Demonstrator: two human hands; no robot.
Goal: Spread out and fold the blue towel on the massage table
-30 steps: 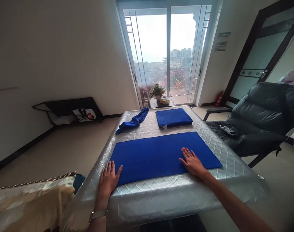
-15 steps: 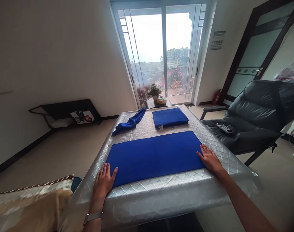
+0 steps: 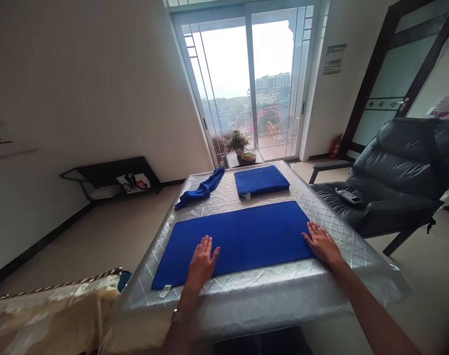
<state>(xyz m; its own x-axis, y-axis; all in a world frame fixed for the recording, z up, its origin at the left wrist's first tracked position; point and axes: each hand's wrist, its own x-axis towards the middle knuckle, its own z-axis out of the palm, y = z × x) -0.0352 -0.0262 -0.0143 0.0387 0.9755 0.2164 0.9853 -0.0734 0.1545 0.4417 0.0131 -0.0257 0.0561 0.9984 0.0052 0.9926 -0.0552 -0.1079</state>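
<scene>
The left hand (image 3: 202,261) has been moved since half a second ago: it was laid then at the near left corner of the spread blue cloth (image 3: 246,231), partly on the silver table cover (image 3: 276,291), and now it is placed further in, fully on the cloth near its front edge. The right hand (image 3: 322,244) has been kept at the right end of the cloth, where it was brought from a place more inside one second ago. A small white label (image 3: 165,291) is now uncovered at the near left corner. The cloth is seen flat and without folds, lying lengthwise across the near half of the table, so the smoothing seems to be carried from both ends toward the middle.

Both hands are held palm down with the fingers stretched and a little spread. Nothing is gripped by either; the cloth is only pressed.

Behind the spread cloth, a folded blue cloth (image 3: 261,180) is laid, and to its left a crumpled blue cloth (image 3: 202,189) is left apart.

No container is found on the table itself. Beyond it, a pot with a green plant (image 3: 237,142) is set on a small dark side table (image 3: 233,160), and beside it a small round thing (image 3: 248,156) is seen, perhaps a bowl, but it is too small to be told. On the low black shelf (image 3: 98,170) by the left wall a printed bag (image 3: 133,182) is kept.
</scene>
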